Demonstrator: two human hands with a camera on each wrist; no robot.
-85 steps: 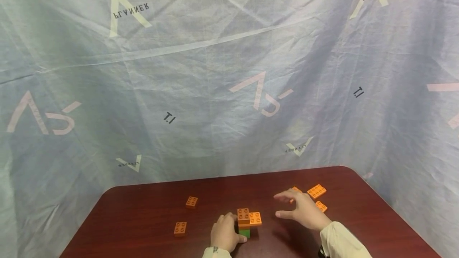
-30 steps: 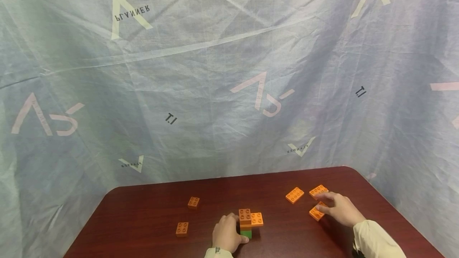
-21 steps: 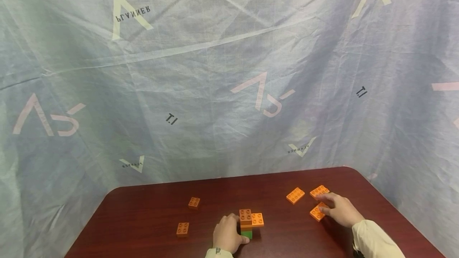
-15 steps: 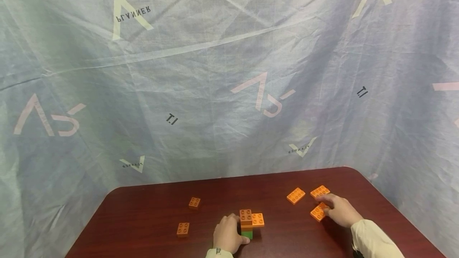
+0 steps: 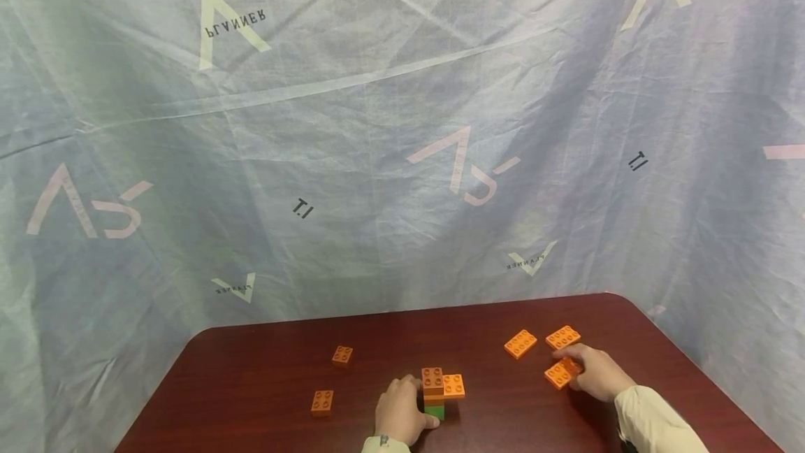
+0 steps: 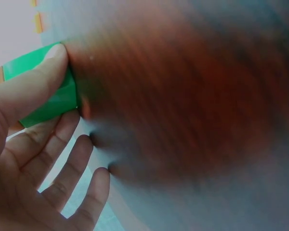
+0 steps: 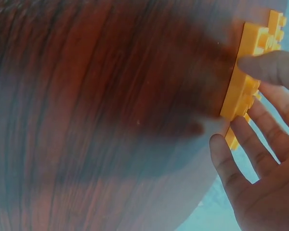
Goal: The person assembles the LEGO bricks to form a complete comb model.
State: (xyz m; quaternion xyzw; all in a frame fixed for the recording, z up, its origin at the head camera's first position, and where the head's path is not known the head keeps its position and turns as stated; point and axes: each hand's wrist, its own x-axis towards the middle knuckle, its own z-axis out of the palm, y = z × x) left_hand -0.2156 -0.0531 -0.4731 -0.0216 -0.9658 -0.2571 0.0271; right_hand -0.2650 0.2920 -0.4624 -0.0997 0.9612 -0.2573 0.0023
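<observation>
In the head view, a small toy brick stack stands at the table's front middle: a green brick (image 5: 434,412) at the bottom, an orange flat brick (image 5: 454,385) jutting out right above it, and a darker orange brick (image 5: 432,379) on top. My left hand (image 5: 398,411) grips this stack from the left. In the left wrist view its thumb presses the green brick (image 6: 65,102), with fingertips along the opposite side. At the right, my right hand (image 5: 600,372) pinches the right end of another orange flat brick (image 5: 558,374); the right wrist view has the thumb on its long edge.
Two more orange flat bricks, one (image 5: 520,344) to the left and one (image 5: 562,337) just behind the right hand, lie on the dark red table (image 5: 264,355). Two darker orange bricks (image 5: 322,402) (image 5: 342,355) rest at the left. Behind hangs a printed grey curtain (image 5: 352,243).
From above the middle right, my right hand has moved rightward to the nearest orange flat brick, and its thumb and fingers have closed on that brick's end. The left hand keeps its grip.
</observation>
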